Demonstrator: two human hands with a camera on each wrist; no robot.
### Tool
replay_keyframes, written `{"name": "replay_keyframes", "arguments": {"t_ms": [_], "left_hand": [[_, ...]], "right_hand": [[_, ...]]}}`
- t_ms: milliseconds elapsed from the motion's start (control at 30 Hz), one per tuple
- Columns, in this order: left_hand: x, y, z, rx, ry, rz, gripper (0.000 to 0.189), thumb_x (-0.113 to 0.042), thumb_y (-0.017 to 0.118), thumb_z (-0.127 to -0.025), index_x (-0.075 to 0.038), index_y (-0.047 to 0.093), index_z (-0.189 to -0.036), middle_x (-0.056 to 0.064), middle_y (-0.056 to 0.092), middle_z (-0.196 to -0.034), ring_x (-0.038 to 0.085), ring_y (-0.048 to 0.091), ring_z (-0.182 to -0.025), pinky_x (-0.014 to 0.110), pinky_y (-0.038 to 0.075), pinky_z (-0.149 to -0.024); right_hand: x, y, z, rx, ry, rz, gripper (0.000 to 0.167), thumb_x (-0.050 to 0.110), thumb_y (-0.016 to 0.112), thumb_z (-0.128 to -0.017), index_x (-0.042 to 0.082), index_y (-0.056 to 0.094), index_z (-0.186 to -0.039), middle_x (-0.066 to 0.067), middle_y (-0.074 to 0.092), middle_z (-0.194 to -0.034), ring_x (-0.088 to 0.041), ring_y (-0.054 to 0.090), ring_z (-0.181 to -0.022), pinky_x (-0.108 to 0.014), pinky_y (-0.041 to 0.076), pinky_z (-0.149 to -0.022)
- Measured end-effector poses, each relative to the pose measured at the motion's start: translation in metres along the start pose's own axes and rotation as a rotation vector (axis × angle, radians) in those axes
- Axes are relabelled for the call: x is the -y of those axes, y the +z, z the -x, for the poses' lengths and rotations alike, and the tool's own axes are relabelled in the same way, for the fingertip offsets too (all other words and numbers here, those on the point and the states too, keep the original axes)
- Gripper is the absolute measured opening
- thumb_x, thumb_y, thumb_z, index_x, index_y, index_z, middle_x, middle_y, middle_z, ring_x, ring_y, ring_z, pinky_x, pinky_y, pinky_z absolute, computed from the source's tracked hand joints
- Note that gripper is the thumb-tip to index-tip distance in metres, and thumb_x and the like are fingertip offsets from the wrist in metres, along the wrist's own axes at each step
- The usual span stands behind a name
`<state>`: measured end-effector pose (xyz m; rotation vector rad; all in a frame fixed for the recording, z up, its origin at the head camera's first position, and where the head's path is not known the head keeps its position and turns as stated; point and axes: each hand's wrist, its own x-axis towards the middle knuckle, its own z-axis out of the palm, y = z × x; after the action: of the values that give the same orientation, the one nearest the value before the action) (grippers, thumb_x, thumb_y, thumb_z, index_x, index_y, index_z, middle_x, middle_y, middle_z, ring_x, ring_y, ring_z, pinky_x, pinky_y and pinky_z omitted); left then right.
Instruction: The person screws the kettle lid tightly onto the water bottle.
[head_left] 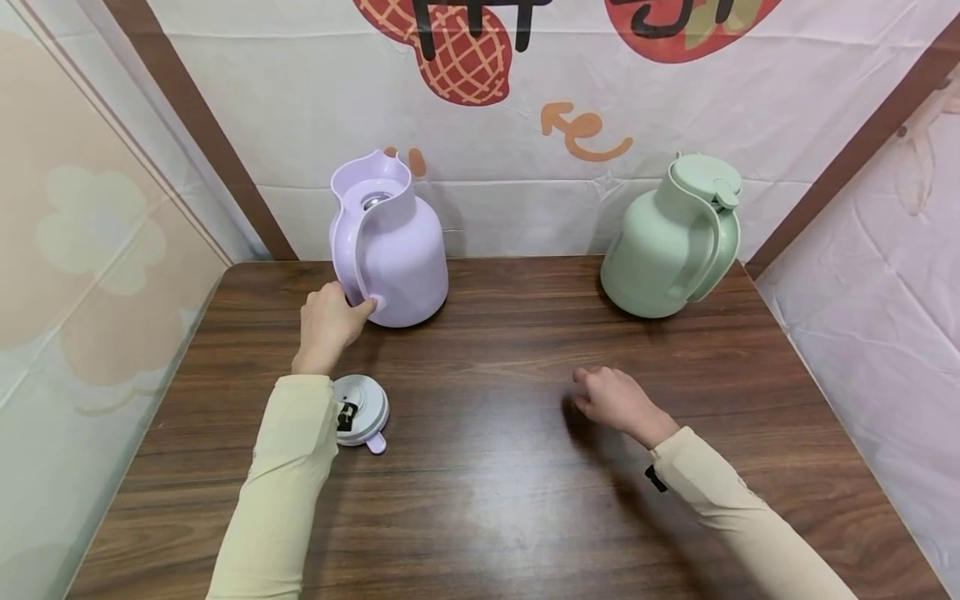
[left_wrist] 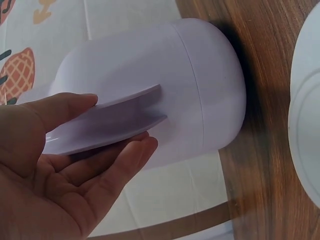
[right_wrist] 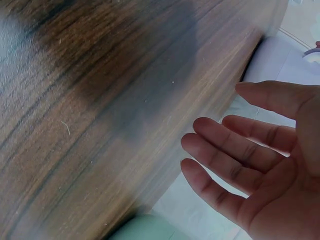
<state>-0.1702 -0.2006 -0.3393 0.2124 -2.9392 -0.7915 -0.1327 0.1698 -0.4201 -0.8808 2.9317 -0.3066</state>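
Observation:
A lilac thermos jug (head_left: pixel 405 258) stands upright at the back left, its top uncovered. My left hand (head_left: pixel 328 323) is at the lower part of its handle (left_wrist: pixel 107 125): in the left wrist view the thumb lies along one edge and the fingers are on the opposite side. Partly under the left sleeve lies a round white lid (head_left: pixel 363 404) with a lilac tab, flat on the table. Over the table's right half hovers my right hand (head_left: pixel 618 402), holding nothing, its fingers (right_wrist: pixel 225 165) loosely bent and spread in the right wrist view.
A green thermos jug (head_left: pixel 660 242) with its lid on stands at the back right, handle towards the front right. The brown wooden table (head_left: pixel 480 467) meets a printed cloth wall (head_left: pixel 525 208) at the back, with more cloth on both sides.

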Motion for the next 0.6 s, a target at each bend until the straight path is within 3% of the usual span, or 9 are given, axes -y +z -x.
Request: {"name": "replay_keyframes", "arguments": {"t_ms": [233,600], "left_hand": [[-0.002,0.003,-0.001,0.015,0.004,-0.008,0.037,-0.029,0.06,-0.085,0.008,0.057,-0.082,0.024,0.059,-0.08,0.039,0.055,-0.077,0.047,0.041,-0.067],[-0.01,0.013,0.003,-0.057,0.033,-0.006,0.035,-0.026,0.062,-0.081,0.005,0.055,-0.066,0.025,0.059,-0.072,0.044,0.057,-0.076,0.05,0.04,-0.072]], "right_hand": [[0.001,0.001,-0.001,0.03,0.003,-0.003,0.013,0.012,0.066,-0.08,0.003,0.059,-0.086,-0.01,0.061,-0.071,-0.022,0.057,-0.054,-0.037,0.047,-0.052],[0.001,0.0,-0.003,0.059,0.012,-0.018,0.015,0.014,0.067,-0.08,0.003,0.059,-0.087,-0.012,0.063,-0.076,-0.024,0.059,-0.06,-0.038,0.048,-0.056]]}}
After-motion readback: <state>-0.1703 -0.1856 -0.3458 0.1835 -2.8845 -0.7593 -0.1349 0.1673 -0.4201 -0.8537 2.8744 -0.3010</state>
